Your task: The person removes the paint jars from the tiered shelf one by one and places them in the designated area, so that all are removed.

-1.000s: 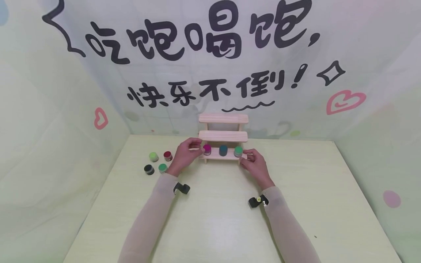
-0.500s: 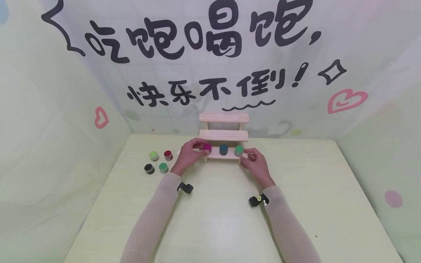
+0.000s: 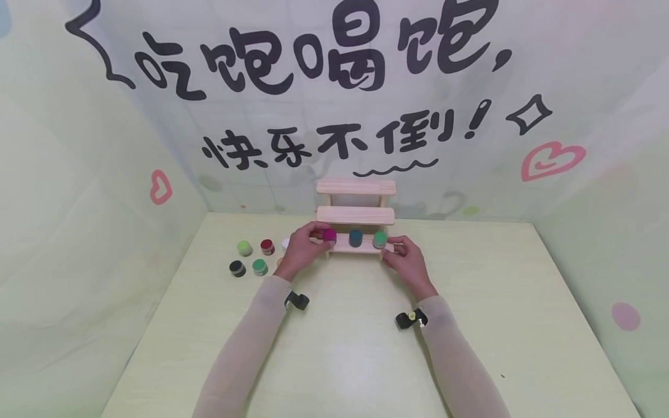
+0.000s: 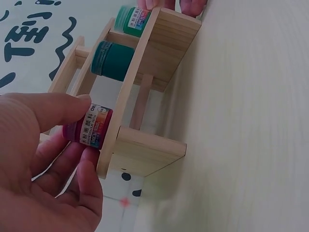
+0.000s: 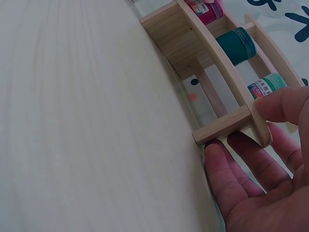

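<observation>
A three-step wooden display rack [image 3: 355,215] stands against the backdrop. On its lowest step sit a magenta paint jar [image 4: 96,126], a teal paint jar [image 4: 113,60] and a green paint jar [image 3: 379,240], in a row from left to right. My left hand [image 3: 302,248] pinches the magenta jar at the step's left end, thumb on one side and fingers on the other. My right hand [image 3: 410,264] grips the rack's right end, its thumb [image 5: 279,105] at the step's edge beside the green jar and its fingers against the leg [image 5: 223,124].
Left of my left hand, several more jars stand on the table [image 3: 345,348]: light green [image 3: 244,248], dark red [image 3: 267,247], black [image 3: 237,268] and green [image 3: 259,267]. A white jar [image 3: 286,242] is partly hidden behind that hand. A lettered cloth backdrop [image 3: 292,191] rises behind the rack.
My left hand has shifted slightly right, its thumb coming round to the front of the magenta jar. More of the white jar shows behind it. The right hand stays at the rack's end.
</observation>
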Tool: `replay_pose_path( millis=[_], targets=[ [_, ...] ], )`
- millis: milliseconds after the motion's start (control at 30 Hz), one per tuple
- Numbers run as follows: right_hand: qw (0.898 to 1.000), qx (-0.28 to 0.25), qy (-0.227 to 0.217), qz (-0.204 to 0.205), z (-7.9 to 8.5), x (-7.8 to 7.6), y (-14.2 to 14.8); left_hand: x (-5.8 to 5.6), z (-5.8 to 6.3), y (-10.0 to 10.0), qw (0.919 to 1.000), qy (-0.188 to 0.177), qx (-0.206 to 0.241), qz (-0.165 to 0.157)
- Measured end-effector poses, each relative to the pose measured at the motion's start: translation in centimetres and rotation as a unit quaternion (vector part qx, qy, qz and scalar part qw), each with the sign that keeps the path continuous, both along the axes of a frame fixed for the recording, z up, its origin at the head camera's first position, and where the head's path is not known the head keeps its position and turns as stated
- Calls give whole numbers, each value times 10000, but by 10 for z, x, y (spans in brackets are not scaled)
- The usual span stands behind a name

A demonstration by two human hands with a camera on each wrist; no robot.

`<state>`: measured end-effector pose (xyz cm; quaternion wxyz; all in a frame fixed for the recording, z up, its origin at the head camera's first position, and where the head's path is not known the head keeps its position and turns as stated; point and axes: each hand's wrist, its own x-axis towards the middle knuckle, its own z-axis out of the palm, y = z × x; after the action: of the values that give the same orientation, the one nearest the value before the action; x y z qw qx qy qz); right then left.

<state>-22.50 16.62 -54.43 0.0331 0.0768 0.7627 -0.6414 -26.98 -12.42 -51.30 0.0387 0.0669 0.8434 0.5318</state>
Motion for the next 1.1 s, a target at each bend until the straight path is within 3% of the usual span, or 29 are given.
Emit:
replay_pose_path(
  millis=[567,1100],
  targets=[
    [10000,53,27,-11,-2,-1,1,15,8,-16,9999,14,-114,99],
    [10000,34,-6,-73,-5,-4,2,43,5,-52,9998,8,-185,42]
  ],
)
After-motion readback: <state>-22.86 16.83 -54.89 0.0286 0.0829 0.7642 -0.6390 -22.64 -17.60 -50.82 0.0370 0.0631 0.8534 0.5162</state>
